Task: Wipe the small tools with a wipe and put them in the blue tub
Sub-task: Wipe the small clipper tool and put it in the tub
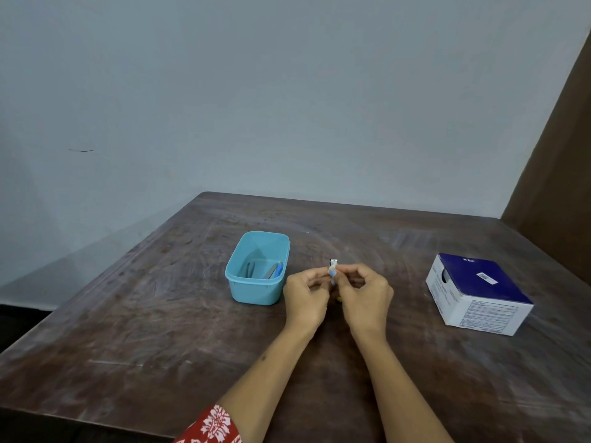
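Observation:
A small silver tool (pixel 333 263), seemingly a nail clipper, pokes up between my two hands above the middle of the table. My left hand (pixel 305 295) and my right hand (pixel 364 292) both pinch it with curled fingers. I cannot tell which hand has the wipe; only a small pale bit shows at the fingertips. The blue tub (pixel 256 289) stands just left of my left hand, and a few small tools (pixel 265 270) lie inside it.
A blue and white box of wipes (pixel 479 295) sits on the right side of the dark wooden table (pixel 160 314). A wall runs behind the table and a brown panel stands at the far right.

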The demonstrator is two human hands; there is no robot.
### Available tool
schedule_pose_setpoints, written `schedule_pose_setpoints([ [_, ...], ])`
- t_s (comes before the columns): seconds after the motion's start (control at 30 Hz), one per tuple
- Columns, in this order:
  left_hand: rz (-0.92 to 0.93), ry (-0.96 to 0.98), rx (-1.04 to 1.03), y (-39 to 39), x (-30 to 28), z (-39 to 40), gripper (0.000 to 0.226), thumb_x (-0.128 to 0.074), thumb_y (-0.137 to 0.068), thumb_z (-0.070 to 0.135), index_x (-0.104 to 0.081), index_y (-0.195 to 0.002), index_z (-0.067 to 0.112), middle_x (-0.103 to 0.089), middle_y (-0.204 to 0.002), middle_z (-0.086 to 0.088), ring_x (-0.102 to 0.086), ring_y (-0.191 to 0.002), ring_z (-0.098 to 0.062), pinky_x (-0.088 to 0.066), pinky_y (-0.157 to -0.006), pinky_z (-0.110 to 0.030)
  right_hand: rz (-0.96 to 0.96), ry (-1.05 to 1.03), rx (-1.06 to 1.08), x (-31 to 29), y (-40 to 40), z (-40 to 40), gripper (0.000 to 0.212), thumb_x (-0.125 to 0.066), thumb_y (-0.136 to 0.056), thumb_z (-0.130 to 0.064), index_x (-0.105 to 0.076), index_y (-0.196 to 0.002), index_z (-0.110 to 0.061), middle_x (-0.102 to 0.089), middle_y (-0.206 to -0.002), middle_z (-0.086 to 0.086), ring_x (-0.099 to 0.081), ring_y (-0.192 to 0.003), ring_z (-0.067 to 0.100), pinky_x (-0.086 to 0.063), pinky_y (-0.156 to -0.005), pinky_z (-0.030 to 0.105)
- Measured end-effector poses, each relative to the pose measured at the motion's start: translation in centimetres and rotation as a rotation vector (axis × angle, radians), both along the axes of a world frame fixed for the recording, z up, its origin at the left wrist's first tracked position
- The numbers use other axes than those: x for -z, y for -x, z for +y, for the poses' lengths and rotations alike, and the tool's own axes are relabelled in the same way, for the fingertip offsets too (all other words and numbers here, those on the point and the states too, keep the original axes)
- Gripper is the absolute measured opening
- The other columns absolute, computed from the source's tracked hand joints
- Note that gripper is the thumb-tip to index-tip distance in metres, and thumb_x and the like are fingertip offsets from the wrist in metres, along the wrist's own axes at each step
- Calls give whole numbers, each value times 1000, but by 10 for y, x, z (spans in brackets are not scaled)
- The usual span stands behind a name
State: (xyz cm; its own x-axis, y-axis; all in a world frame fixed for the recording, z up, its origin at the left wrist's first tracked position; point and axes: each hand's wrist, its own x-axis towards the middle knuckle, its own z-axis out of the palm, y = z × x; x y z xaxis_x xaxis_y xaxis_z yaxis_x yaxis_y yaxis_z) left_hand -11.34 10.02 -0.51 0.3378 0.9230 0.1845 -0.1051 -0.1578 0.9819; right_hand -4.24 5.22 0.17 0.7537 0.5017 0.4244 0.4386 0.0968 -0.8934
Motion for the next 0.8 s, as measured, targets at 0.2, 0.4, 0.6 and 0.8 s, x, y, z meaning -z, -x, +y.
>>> schedule_pose_setpoints([
  [0.2, 22, -10, 51, -1, -2, -2, 30, -57, -82, -11, -69, -104, 4, -71, -84, -2, -70, -80, -10, -57, -76, -26, -64, -61, 25, -3, 0, -3, 13, -70, -80, -3, -74, -85, -14, -68, -69, -8, -64, -63, -2, -49, -56, 10],
  [0.4, -14, 35, 45, -1, 1, 3, 36, -51, -79, -17, -69, -102, 4, -73, -89, -12, -70, -86, -20, -57, -78, -29, -141, 61, 9, 2, -2, 2, 17, -70, -76, -1, -74, -80, -17, -70, -73, -6, -66, -68, 6, -53, -68, 18],
  [0.6, -3, 31, 96, 0, -1, 0, 40, -50, -78, -20, -70, -102, 6, -72, -85, -3, -70, -82, -11, -56, -73, -22, -235, 7, 41, 3, -3, 1, 15, -69, -79, -2, -73, -89, -14, -70, -82, -1, -65, -74, 11, -56, -70, 32],
  [0.8, -52, 91, 94, 0, -3, 1, 48, -41, -76, -25, -68, -101, 6, -71, -78, 2, -69, -73, -5, -54, -67, -16, -276, 67, 28, 2, -2, -1, 15, -72, -72, -1, -74, -80, -13, -68, -76, -1, -61, -65, 5, -47, -63, 10],
])
